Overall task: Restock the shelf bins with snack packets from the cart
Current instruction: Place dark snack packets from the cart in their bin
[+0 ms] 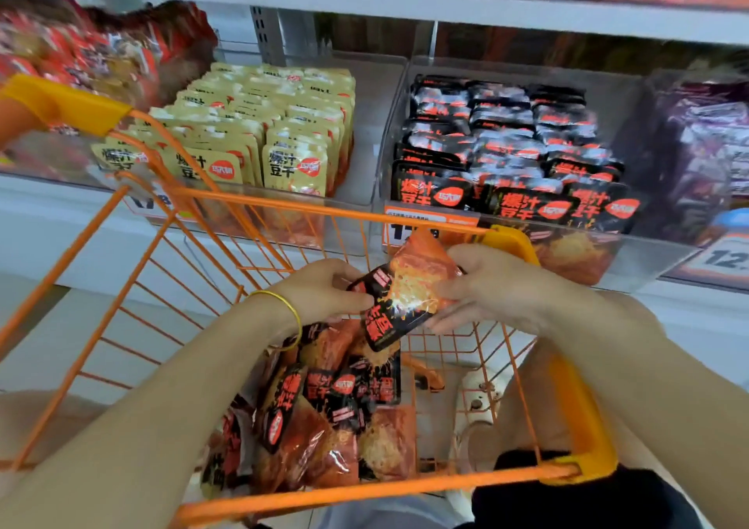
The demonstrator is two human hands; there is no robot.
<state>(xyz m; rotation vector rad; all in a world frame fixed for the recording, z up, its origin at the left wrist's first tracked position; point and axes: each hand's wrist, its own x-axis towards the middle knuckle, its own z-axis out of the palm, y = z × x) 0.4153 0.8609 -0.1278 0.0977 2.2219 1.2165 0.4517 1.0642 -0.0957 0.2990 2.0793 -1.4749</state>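
Both hands hold a small stack of black-and-orange snack packets (405, 293) above the orange wire cart (243, 212). My left hand (324, 289) pinches the stack's left edge and wears a yellow bangle. My right hand (490, 285) grips its right side. More of the same packets (324, 415) lie heaped in the cart below. On the shelf ahead, a clear bin (632, 253) holds rows of matching black packets (506, 151) standing upright.
A clear bin of yellow packets (259, 131) stands left of the black ones, with red packets (81, 54) further left and purple ones (705, 139) at the right. Price tags (413, 224) hang along the shelf edge. An upper shelf (405, 5) overhangs the bins.
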